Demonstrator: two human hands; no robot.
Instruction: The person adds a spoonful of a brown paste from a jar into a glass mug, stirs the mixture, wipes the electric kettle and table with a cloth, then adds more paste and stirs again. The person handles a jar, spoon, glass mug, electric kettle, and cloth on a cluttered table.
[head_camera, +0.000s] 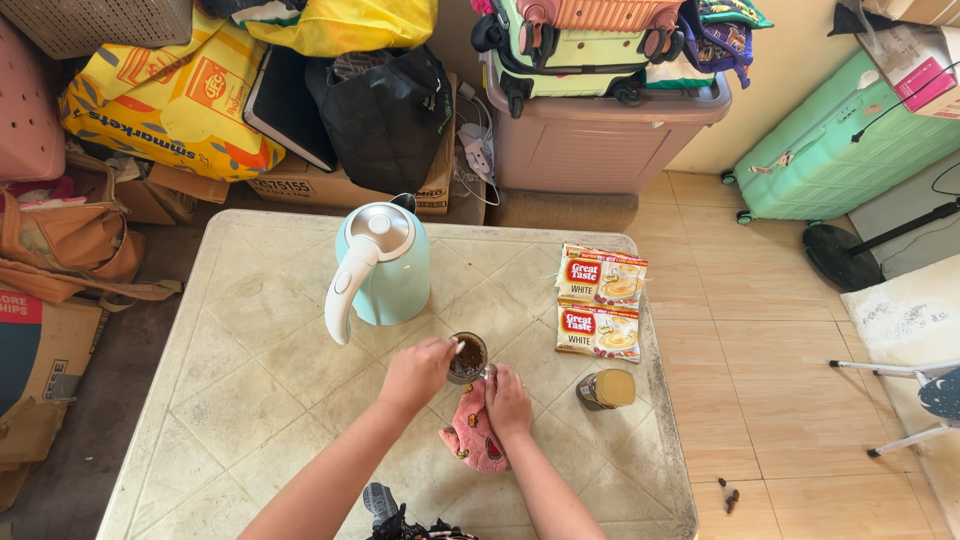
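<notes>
- Table (250, 400): low, pale, worn tile-pattern top; it lies under the hands.
- Floor (780, 400): beige tiles, right of the hands; sunlit patch at far right.
- Wall (800, 60): plain cream, beyond the hands at upper right.
- Storage bin (590, 145): grey-brown plastic, beyond the hands, luggage stacked on top.
- Suitcase (840, 150): mint green, lying flat, far right.
- Yellow bags (170, 100) and cardboard boxes (300, 185): piled beyond the hands, upper left.
- Fan base (840, 255): round, black, right of the table.

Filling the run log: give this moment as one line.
left hand: stirring in glass | right hand: on pink cloth | kettle: behind glass
</notes>
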